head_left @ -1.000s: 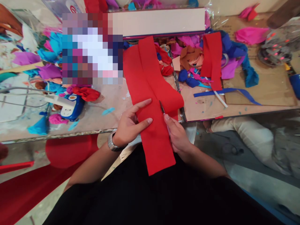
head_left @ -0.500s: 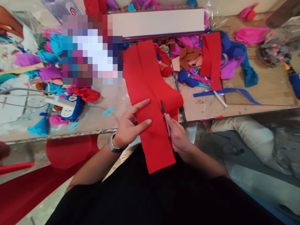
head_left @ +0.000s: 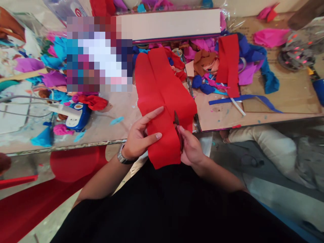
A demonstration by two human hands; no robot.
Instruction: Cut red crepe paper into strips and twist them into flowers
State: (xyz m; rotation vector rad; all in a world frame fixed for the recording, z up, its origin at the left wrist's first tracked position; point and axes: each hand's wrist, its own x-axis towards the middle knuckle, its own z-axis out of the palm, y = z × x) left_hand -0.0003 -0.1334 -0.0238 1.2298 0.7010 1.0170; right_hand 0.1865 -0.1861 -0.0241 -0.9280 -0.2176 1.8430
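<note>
- Red sheet (head_left: 168, 101) lies partly on the surface (head_left: 101, 126); its near end hangs past the edge, between both hands, in front of the wearer's body.
- Handling, my estimate: light, soft, limp, like crepe paper or thin felt. Bends readily, gives no support of its own; grip probably not slippery. A hard pull could stretch or tear it.
- Best hold, I judge: flat along the left margin, beside the blades but clear of them, keeping the part between lightly taut.
- Left hand (head_left: 138, 138) holds there: thumb and forefinger spread wide over the top face, remaining fingers hidden beneath; pressure cannot be told.
- Right hand (head_left: 192, 146): fingers closed round the scissors (head_left: 176, 118), blades directed away from the wearer at the sheet. Blade gap too small to read.
- Against the earlier frame: the near end sits higher, nearer the hands; the far end sits slightly lower. The rounded curl on the right has flattened. The left hand is nearly unchanged.
</note>
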